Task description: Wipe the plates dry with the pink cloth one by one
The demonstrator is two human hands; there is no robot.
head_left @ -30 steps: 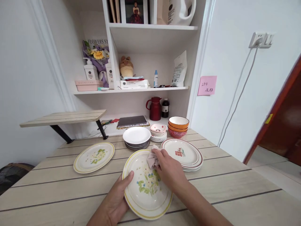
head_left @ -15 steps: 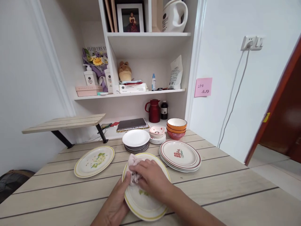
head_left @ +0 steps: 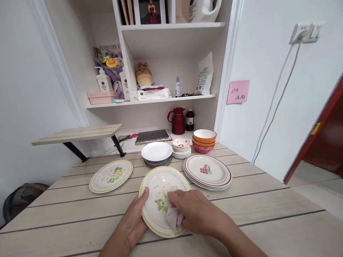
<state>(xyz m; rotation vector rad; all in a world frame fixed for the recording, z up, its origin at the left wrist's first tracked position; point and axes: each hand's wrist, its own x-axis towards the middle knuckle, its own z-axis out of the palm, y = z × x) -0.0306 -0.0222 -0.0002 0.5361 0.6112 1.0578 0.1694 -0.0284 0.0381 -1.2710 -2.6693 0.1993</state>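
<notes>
A yellow-rimmed plate point(head_left: 154, 182) with a green floral print is tilted above the table's near part. My left hand point(head_left: 134, 219) grips its left edge, thumb on the upper face and fingers beneath. Bunched in my right hand point(head_left: 197, 210) is a pale pink cloth point(head_left: 174, 218), pressed on the plate's lower right part. A similar floral plate point(head_left: 111, 176) lies on the table to the left. Right of the held plate is a stack of red-rimmed plates point(head_left: 207, 171).
Behind the held plate stand a stack of white plates point(head_left: 157, 151), small dishes point(head_left: 181, 144) and stacked bowls point(head_left: 204, 141). A small raised shelf point(head_left: 77, 135) is at the back left. A red jug point(head_left: 178, 120) stands in the cabinet.
My right hand has moved with the cloth from the plate's upper left to its lower right, uncovering the print. The camera view has shifted slightly. My left hand still holds the edge.
</notes>
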